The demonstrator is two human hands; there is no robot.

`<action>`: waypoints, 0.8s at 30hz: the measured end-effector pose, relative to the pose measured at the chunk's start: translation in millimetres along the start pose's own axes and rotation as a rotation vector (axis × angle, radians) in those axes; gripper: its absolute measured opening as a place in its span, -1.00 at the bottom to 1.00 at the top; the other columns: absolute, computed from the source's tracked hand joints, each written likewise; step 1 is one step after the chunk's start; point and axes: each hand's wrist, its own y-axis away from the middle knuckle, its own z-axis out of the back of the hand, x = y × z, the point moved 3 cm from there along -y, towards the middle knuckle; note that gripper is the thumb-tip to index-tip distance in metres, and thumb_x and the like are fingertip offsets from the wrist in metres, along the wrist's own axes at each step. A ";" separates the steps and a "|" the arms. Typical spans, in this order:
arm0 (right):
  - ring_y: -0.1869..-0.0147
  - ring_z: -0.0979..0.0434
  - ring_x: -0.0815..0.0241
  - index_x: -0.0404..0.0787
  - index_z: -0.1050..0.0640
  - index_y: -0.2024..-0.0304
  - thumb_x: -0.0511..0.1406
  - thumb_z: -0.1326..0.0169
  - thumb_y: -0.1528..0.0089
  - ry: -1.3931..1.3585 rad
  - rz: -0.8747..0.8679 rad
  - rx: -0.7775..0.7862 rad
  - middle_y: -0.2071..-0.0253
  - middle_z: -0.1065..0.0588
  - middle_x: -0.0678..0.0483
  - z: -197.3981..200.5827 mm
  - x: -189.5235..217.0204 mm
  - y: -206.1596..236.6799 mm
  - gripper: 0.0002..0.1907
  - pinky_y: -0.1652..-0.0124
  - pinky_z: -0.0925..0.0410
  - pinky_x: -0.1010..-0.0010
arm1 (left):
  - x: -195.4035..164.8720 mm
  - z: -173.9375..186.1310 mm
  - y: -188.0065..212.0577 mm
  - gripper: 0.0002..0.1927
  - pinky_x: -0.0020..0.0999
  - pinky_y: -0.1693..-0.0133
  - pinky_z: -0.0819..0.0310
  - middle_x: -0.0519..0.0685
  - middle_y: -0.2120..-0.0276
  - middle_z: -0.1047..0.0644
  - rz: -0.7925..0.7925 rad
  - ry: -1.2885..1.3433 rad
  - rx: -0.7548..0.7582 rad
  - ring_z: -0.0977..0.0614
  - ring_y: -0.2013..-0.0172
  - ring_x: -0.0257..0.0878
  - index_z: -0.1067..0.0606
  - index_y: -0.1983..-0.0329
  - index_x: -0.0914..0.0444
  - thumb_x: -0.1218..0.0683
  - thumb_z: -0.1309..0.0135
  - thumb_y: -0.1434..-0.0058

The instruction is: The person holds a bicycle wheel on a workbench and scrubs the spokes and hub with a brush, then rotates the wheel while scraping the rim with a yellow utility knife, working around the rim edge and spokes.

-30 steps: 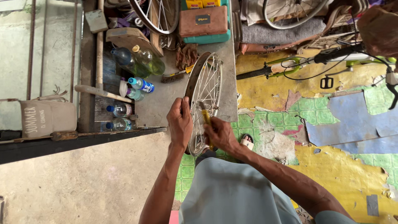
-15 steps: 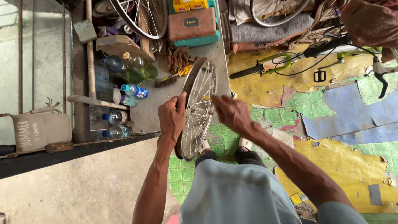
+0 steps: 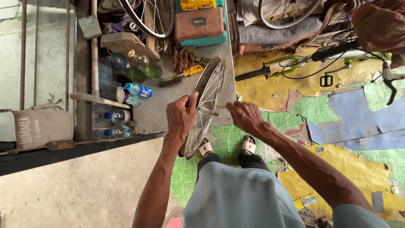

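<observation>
Since prev frame, right hand (image 3: 244,116) has come off the wheel's middle & sits just right of it, fingers loosely curled; a thin yellowish bit shows at its fingertips, can't tell if held. Left hand (image 3: 180,117) stays wrapped on the rim, thumb up, gripping the bicycle wheel (image 3: 206,107), which stands upright on edge btwn the sandalled feet (image 3: 228,146) on green tiled floor (image 3: 228,135). Farther out: yellow-handled brush (image 3: 180,77), plastic bottles (image 3: 133,90), brown case (image 3: 199,23).

Blue-label bottle (image 3: 138,90), yellow boxes (image 3: 198,4) top.
</observation>
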 end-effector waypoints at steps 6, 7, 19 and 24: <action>0.66 -0.30 0.27 -0.28 -0.54 0.29 -0.31 -0.03 -0.34 -0.425 -0.200 -0.082 0.62 -0.41 0.06 1.8 14.1 20.2 -0.84 0.65 -0.21 0.31 | 1.8 12.9 5.3 -0.43 -0.17 0.56 -0.28 0.06 0.71 -0.39 -0.016 -0.024 0.016 -0.41 0.70 -0.11 -0.40 0.56 0.31 -0.19 -0.02 -0.41; 0.68 -0.30 0.25 -0.28 -0.55 0.30 -0.32 -0.02 -0.35 -0.471 -0.268 -0.040 0.64 -0.42 0.06 -4.6 17.5 18.6 -0.82 0.68 -0.21 0.28 | 0.4 15.2 -0.5 -0.46 -0.19 0.55 -0.33 0.03 0.66 -0.42 -0.092 0.016 -0.003 -0.45 0.66 -0.14 -0.41 0.48 0.31 -0.20 -0.01 -0.43; 0.63 -0.39 0.30 -0.33 -0.54 0.31 -0.26 -0.07 -0.35 -0.663 -0.367 -0.115 0.62 -0.47 0.05 -6.7 50.9 9.3 -0.76 0.61 -0.27 0.30 | -8.1 2.8 -4.0 -0.48 -0.19 0.57 -0.24 0.01 0.70 -0.33 0.031 0.139 0.131 -0.33 0.66 -0.25 -0.40 0.51 0.37 -0.13 -0.01 -0.42; 0.68 -0.27 0.18 -0.31 -0.50 0.34 -0.29 -0.02 -0.39 -0.538 -0.445 0.034 0.66 -0.39 0.00 -5.4 43.5 3.9 -0.76 0.64 -0.18 0.20 | -5.6 3.8 0.0 -0.46 -0.15 0.60 -0.11 0.03 0.73 -0.30 0.116 0.202 0.129 -0.24 0.68 -0.28 -0.40 0.57 0.34 -0.12 0.02 -0.43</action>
